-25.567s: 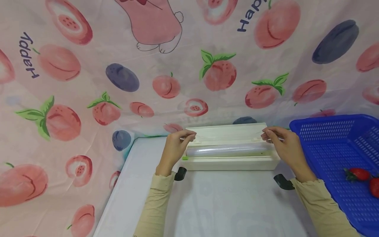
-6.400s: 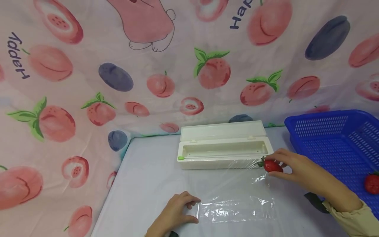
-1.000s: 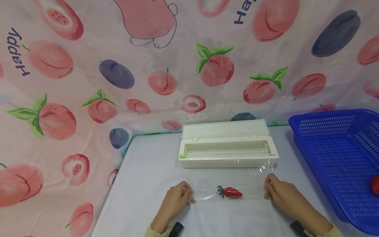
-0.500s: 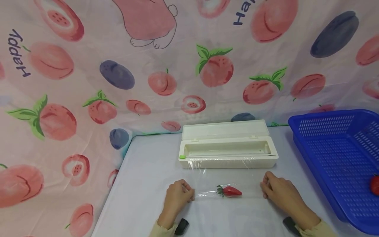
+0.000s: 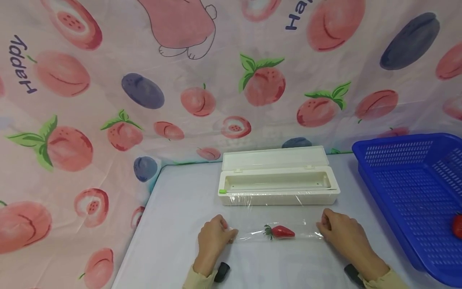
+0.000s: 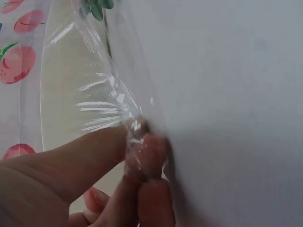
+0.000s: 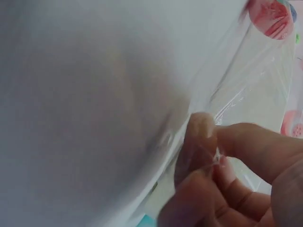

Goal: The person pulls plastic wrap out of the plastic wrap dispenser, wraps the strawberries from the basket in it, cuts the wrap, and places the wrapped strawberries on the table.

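Observation:
A red strawberry [image 5: 282, 232] with green leaves lies in a band of clear plastic wrap [image 5: 249, 236] between my two hands, its leaves toward the left. My left hand [image 5: 213, 241] pinches the left end of the wrap; in the left wrist view the film [image 6: 118, 94] bunches between thumb and fingers. My right hand [image 5: 344, 237] pinches the right end, and the right wrist view shows the film [image 7: 232, 101] drawn taut from its fingertips. Behind the hands stands the white wrap dispenser box [image 5: 279, 199], lid raised, with film sticking over its front.
At the right is a blue plastic basket [image 5: 382, 208] with another strawberry [image 5: 457, 225] at its edge of view. A white cloth [image 5: 169, 224] covers the table. A fruit-printed curtain [image 5: 216, 72] hangs close behind the box.
Over the last second the hands shift only slightly, both pinching the film around the strawberry. Earlier, the right hand held the strawberry above film spread flat; before that, a film roll lay in the box.

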Available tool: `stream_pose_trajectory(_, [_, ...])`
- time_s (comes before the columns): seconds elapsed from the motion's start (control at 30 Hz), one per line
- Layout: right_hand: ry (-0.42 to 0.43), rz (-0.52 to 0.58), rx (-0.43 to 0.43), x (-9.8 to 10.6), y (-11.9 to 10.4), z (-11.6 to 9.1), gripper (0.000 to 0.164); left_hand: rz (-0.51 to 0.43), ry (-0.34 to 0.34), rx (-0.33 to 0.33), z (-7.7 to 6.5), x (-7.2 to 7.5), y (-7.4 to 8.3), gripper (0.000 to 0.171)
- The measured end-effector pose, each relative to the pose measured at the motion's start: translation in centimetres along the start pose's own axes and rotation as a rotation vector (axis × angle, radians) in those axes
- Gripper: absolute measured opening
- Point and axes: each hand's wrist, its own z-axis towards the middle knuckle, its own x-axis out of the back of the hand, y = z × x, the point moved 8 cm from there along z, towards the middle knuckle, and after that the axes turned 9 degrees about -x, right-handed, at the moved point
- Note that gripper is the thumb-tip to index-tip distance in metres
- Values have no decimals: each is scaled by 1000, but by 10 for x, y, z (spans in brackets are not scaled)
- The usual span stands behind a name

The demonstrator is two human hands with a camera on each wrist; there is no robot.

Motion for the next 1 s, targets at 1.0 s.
stream_pose_trajectory(1.0, [43, -71, 250, -3, -7, -6, 19, 7, -238, -442, 0, -9, 22, 8])
